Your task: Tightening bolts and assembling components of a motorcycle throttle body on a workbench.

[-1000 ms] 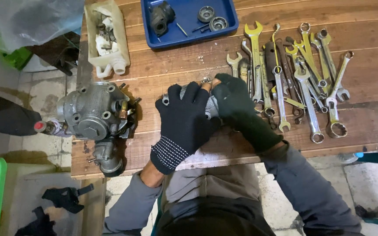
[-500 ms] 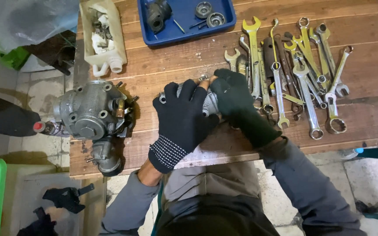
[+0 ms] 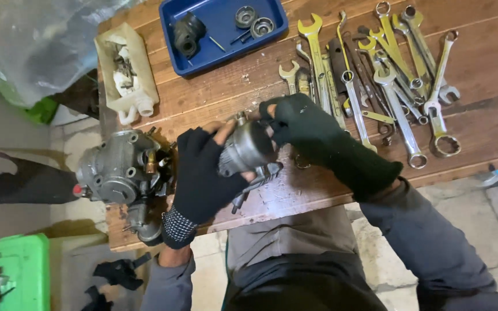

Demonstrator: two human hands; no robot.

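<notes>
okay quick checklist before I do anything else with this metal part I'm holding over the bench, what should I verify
1. Left hand grip on the cylindrical metal part: ok, palm and fingers wrap it.
2. Right hand support: ok, it touches the part's far side.
3. Part over the wooden bench, not past the edge: ok.
4. Small fitting on top of the part secure: cannot tell, too small.
5. Spanners within reach: ok, spread just right of the right hand.
6. Grey engine housing steady: not ok, it overhangs the bench's left corner.
</notes>
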